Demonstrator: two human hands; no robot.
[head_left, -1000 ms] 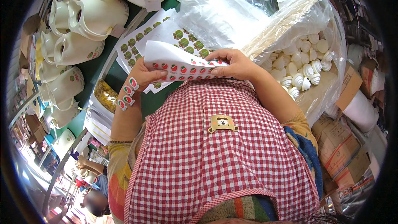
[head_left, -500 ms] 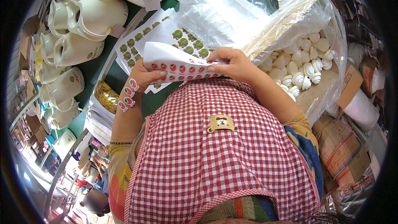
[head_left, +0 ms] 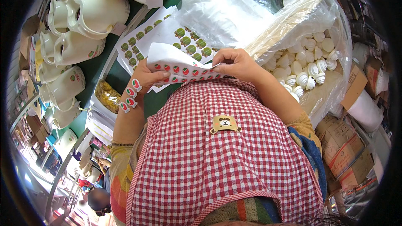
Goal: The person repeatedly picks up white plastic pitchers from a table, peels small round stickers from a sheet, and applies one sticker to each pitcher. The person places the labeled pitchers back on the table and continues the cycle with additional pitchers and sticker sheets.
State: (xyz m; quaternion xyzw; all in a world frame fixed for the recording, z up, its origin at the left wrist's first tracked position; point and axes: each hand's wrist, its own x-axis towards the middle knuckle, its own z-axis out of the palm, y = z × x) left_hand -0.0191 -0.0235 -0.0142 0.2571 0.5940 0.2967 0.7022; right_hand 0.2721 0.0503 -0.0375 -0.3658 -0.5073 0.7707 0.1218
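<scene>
A white sticker sheet with rows of small red and green oval stickers is held between my two hands above the apron's top edge. My left hand grips its left end, thumb on top. At the right end, my right hand pinches the sheet's edge between thumb and fingers. Several loose oval stickers cling to my left wrist. Under the held sheet lie more sheets printed with green round stickers.
Cream-coloured pots stand in rows on the green table at the left. A clear plastic bag at the right holds many cream stoppers. Plastic film lies at the back. Cardboard boxes are stacked far right. A person is lower left.
The sheet's right part bends up more, and my right hand has shifted slightly along its edge. My left hand keeps its grip with little movement.
</scene>
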